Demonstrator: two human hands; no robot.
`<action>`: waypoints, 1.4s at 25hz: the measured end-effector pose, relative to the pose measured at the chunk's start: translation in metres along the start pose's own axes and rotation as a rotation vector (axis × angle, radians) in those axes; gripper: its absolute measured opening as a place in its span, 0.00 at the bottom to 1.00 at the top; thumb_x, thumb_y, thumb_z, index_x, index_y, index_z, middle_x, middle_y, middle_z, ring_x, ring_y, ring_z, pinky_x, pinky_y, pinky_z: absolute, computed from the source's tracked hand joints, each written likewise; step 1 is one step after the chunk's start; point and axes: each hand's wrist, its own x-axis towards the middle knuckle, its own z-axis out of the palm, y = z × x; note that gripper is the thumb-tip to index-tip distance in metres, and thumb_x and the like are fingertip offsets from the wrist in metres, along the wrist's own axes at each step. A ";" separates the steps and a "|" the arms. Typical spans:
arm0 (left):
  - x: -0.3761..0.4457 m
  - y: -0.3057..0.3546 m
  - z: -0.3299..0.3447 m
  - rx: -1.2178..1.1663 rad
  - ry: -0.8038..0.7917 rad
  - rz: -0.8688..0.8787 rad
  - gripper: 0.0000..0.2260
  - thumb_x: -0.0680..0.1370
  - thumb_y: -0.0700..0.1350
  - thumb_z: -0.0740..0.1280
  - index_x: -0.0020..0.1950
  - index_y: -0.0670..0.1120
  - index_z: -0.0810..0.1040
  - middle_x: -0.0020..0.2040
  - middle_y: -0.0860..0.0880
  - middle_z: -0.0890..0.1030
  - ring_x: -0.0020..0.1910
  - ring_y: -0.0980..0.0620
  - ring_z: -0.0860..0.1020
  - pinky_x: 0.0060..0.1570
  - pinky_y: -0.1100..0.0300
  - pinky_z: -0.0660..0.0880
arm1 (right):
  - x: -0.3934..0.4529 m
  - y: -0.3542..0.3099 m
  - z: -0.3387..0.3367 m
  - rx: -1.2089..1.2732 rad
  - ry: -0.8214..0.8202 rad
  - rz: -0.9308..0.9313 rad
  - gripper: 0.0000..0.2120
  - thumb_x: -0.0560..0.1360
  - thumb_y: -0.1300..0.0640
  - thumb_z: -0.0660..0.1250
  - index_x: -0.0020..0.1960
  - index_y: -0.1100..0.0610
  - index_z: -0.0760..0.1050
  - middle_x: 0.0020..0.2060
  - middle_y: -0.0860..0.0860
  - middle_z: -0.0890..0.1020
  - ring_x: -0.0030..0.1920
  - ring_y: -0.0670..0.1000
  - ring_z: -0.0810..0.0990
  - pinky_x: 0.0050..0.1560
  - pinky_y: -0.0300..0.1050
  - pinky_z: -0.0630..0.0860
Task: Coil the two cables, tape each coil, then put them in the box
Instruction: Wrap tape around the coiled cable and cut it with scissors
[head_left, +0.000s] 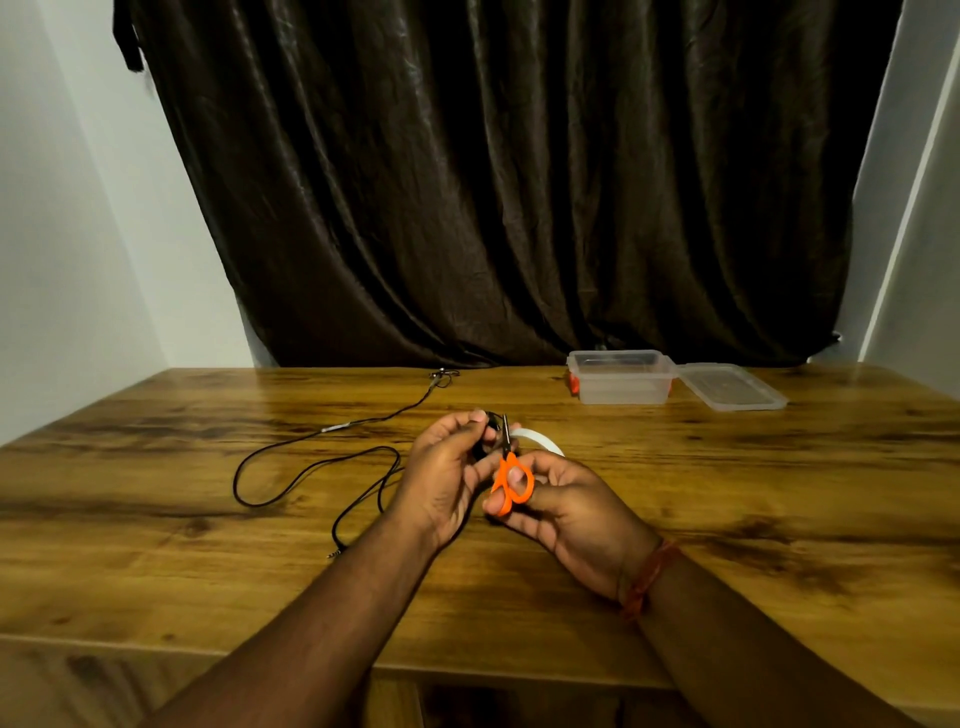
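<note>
Both forearms are bare — no sleeves showing — and an orange-red thread band (647, 579) circles the right wrist.

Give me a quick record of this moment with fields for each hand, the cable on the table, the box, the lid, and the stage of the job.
left hand: left hand holds a small dark cable coil at its fingertips
right hand: right hand grips the orange scissors, blades pointing up at the coil
tape: white tape roll behind the hands
loose cable: black cable lies uncoiled on the table, left of the hands
box: clear box open, far right
lid: lid lies beside the box
stage: apparently cutting tape for one coil; second cable not yet coiled
</note>
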 end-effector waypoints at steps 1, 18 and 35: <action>0.002 0.000 -0.002 -0.011 0.003 0.006 0.05 0.81 0.34 0.62 0.47 0.39 0.76 0.35 0.45 0.77 0.42 0.46 0.85 0.45 0.53 0.83 | -0.001 0.000 0.000 -0.018 0.003 0.006 0.13 0.72 0.57 0.68 0.52 0.65 0.75 0.38 0.57 0.83 0.44 0.52 0.83 0.56 0.49 0.79; 0.008 -0.001 -0.010 -0.019 0.017 -0.007 0.05 0.81 0.36 0.61 0.51 0.38 0.76 0.40 0.42 0.77 0.56 0.38 0.82 0.55 0.47 0.80 | -0.068 -0.098 -0.152 -1.861 0.583 0.423 0.10 0.76 0.48 0.66 0.53 0.52 0.74 0.45 0.52 0.79 0.45 0.52 0.79 0.42 0.44 0.75; 0.012 -0.006 -0.012 0.026 -0.021 -0.013 0.06 0.82 0.36 0.60 0.50 0.38 0.76 0.42 0.42 0.77 0.59 0.37 0.81 0.64 0.41 0.73 | -0.055 -0.081 -0.102 -1.915 0.639 -0.141 0.11 0.77 0.46 0.62 0.54 0.51 0.74 0.50 0.49 0.79 0.48 0.51 0.78 0.48 0.49 0.77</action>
